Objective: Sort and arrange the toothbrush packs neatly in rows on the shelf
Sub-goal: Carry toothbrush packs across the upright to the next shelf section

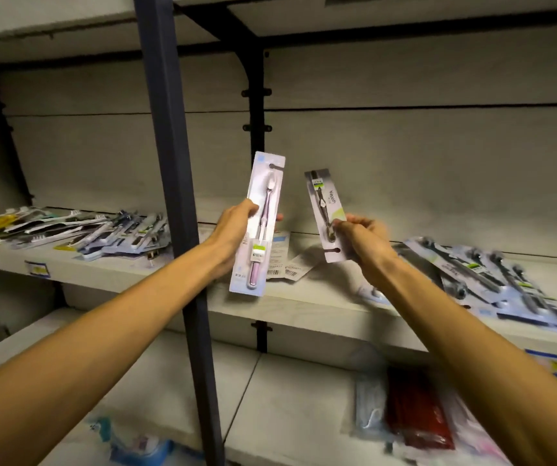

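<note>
Hands are holding one toothbrush pack each, raised in front of the middle shelf [304, 307] in the head view, the only one given. The left hand [233, 230] is gripping the purple pack [257, 227] around its middle, thumb on the front and fingertips showing past the far edge; its long axis is standing nearly upright, leaning slightly right, with the hang-hole and bristle end pointing up. The right hand [361, 235] is pinching the dark pack [326, 213] at its lower end, and this one is turned over: its hang-hole is pointing down and its top is tilting up and to the left. Both packs are facing the camera side by side, probably so the person can compare them and judge which group each belongs to. Neither is touching the shelf.

Behind the purple pack, a few loose packs [287, 264] are lying flat, barcodes showing. To the left, beyond the dark upright post [176, 196], a fanned heap of packs [79, 230] is lying overlapped. To the right, a row of dark packs [492, 280] is lying flat, heads pointing toward the back wall, likely where the dark pack belongs.
</note>
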A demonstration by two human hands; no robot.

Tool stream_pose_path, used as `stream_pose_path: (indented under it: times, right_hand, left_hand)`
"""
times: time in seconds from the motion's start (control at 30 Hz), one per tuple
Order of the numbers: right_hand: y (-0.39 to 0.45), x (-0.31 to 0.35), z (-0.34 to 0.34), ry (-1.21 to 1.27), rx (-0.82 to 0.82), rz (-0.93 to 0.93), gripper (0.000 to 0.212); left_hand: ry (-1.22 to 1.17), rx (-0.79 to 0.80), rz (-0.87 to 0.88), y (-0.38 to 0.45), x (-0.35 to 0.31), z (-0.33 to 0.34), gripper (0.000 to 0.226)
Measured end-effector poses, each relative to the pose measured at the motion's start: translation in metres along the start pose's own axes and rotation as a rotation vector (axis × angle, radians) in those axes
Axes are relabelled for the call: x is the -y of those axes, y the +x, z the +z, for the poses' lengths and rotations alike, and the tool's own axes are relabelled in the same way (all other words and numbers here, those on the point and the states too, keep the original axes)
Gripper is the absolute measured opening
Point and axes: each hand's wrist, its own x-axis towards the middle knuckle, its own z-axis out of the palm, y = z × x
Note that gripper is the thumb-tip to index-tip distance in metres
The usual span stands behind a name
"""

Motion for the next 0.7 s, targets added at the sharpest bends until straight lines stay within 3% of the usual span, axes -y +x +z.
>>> stream_pose_path:
  times: [0.23,0.43,0.7]
  right_hand:
    - [-0.048,0.003,-0.004,-0.071,-0.189,-0.012,0.029]
    - [-0.102,0.000,-0.009,-0.129,-0.244,-0.090,0.011]
    - [-0.169,0.004,-0.020,-0.205,-0.320,-0.141,0.022]
  left_hand:
    - [0.103,0.064,0.034,-0.019,0.008,0.004,0.013]
    - [0.129,0.233,0.047,-0.042,0.016,0.005,0.016]
    - [0.175,0.382,0.046,-0.084,0.018,0.028,0.015]
